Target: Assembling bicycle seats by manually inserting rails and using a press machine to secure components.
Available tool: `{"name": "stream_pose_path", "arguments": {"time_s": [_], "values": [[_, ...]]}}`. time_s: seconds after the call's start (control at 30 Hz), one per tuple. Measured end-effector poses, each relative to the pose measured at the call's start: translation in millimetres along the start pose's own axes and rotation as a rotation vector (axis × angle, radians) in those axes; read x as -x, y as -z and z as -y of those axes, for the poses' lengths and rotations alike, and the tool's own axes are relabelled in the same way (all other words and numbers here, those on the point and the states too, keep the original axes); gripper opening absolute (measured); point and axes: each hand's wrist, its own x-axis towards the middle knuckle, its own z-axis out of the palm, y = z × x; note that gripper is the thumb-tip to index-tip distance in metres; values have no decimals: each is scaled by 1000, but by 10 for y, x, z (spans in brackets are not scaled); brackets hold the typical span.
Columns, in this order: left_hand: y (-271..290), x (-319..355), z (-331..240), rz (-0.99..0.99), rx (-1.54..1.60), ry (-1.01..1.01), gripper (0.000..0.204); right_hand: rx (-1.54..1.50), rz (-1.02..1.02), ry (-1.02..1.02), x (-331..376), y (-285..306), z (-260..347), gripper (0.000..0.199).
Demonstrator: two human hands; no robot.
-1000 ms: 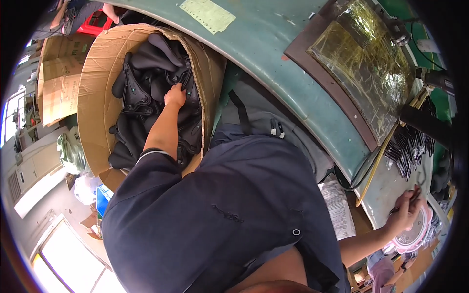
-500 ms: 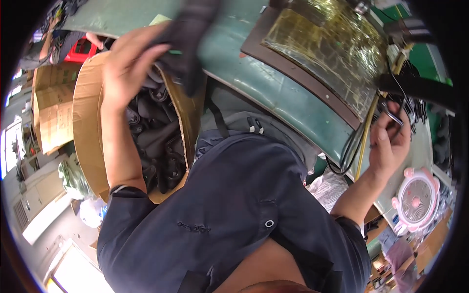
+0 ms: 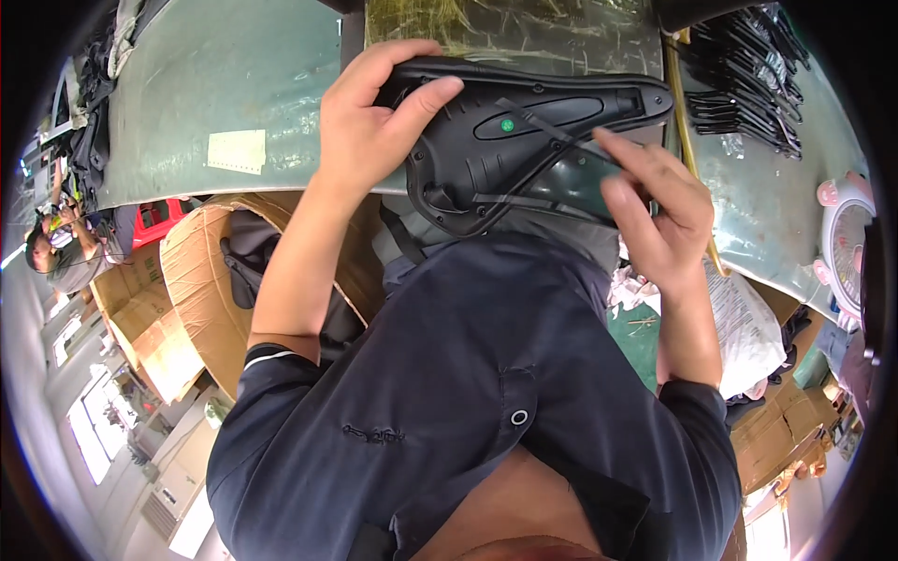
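Two hands on one black bicycle saddle (image 3: pixel 524 140), held up over the green table (image 3: pixel 215 93).

Left hand (image 3: pixel 374 122) wraps the saddle's wide end, fingers curled firmly round its edge. Right hand (image 3: pixel 655 210) is loosely open, fingertips touching the dark underside rails (whether it pinches them I cannot tell). Cardboard box (image 3: pixel 201 290) sits below left; black parts (image 3: pixel 748 75) lie far right.

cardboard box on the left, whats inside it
Dark pieces show inside the cardboard box, too shadowed to tell what they are. The left forearm and the dark shirt cover the rest of its inside.
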Motion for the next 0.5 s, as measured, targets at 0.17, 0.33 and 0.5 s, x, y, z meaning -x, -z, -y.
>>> {"name": "stream_pose_path", "arguments": {"time_s": [0.17,0.33,0.5], "values": [[-267,190,-6,-309,354,162,23,67,-28,30,-143,-235,-33,26],[-369,263,72,-455,410,119,26,127,5,96,-199,-319,-47,24],[-387,290,72,-460,404,113,25,249,65,207,-285,-298,13,21]]}}
